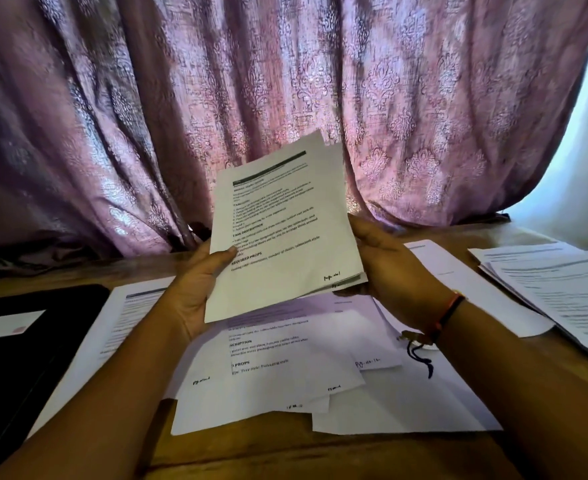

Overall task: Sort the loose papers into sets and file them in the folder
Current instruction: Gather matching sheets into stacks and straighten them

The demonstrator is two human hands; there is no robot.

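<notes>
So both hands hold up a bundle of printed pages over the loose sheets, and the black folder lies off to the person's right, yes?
Not quite: the head view shows the black folder on the person's left; a stack of papers sits on the right. The rest holds: left hand and right hand hold the bundle above the loose sheets.

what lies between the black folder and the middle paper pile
A printed sheet lies flat between the black folder and the pile, per the head view.
</notes>
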